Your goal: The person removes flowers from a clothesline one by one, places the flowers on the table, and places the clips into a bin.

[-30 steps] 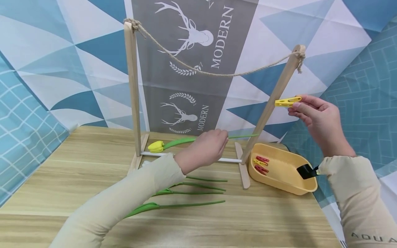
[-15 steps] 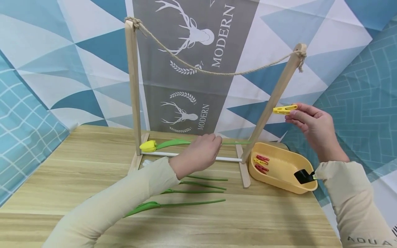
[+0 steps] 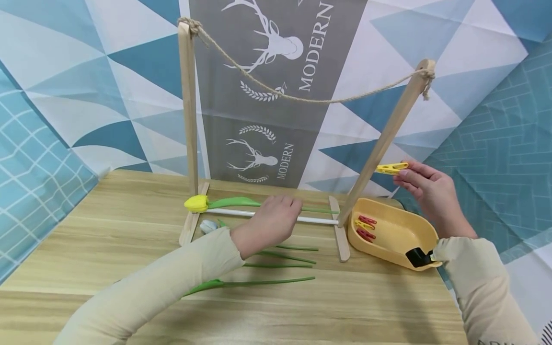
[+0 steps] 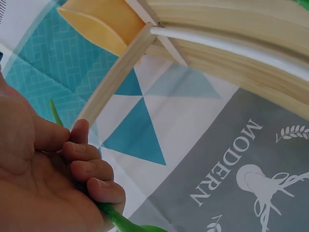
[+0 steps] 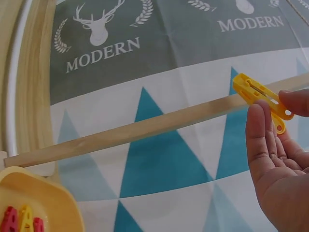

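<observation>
My left hand (image 3: pixel 271 223) grips the green stem of a yellow tulip (image 3: pixel 196 203), held sideways with its bloom pointing left near the stand's left post. In the left wrist view the fingers (image 4: pixel 101 169) curl round the stem (image 4: pixel 113 216). My right hand (image 3: pixel 431 196) pinches a yellow clothespin (image 3: pixel 392 168) between thumb and fingers, beside the right post (image 3: pixel 384 143). The right wrist view shows the clothespin's (image 5: pixel 256 89) two handles in that pinch. A twine line (image 3: pixel 319 100) sags between the post tops, above both hands.
A yellow-orange basin (image 3: pixel 396 230) at the right holds several red and yellow clothespins (image 3: pixel 365 221). More tulip stems (image 3: pixel 276 281) and a pale bloom (image 3: pixel 209 225) lie on the wooden table (image 3: pixel 353 306), partly under the left sleeve. A white rod (image 3: pixel 316 220) joins the stand's feet.
My left hand has moved down and left with the tulip, its bloom now overlapping the left post's foot. My right hand has come down and slightly left with the clothespin. The view has shifted slightly.
</observation>
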Motion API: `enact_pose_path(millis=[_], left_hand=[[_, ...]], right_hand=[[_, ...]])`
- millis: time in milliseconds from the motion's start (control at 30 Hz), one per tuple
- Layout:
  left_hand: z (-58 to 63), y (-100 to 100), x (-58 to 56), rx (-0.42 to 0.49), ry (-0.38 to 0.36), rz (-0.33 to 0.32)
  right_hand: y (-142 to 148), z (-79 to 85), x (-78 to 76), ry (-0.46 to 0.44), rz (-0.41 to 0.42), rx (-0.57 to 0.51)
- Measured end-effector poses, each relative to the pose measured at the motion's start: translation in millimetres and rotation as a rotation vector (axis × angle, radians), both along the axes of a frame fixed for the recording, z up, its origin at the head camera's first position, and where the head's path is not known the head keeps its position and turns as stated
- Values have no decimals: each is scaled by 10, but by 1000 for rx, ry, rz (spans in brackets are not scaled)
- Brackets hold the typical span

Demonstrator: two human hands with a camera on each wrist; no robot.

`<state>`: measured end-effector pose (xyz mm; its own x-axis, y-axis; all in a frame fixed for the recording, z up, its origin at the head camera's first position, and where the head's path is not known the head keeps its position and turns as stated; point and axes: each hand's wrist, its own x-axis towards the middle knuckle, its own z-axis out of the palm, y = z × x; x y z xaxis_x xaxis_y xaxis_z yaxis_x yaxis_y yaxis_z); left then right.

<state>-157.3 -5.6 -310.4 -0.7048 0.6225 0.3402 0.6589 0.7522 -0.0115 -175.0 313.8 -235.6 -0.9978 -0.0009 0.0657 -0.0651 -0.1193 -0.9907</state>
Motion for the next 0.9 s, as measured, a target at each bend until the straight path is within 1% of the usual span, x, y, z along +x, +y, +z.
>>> enact_pose_path(millis=[133,200,300,400,567,667,733,900], left_hand=[[-69,-35,25,7,41,10],[-97,-50,36,6,38,17],[-137,-73,56,5,21,20],[-171,-97,84,-15,-4,27],[-237,-118,144,-42,-19,59],[-282,-128,179,-42,-40,71],[-306,-137,206,-48,-56,79],[-405,-166,258,-42,-37,81]], right_hand=[[34,-106,-4,-13,0,-15],[58,-164,-6,-21,9,-29],[105,-251,-14,-31,40,-91],[151,-334,-21,-50,60,-147],[207,-434,-10,-82,44,-157],[241,-497,-6,-97,41,-172],[264,-541,-3,-108,39,-164],[322,-649,4,-145,25,-131]])
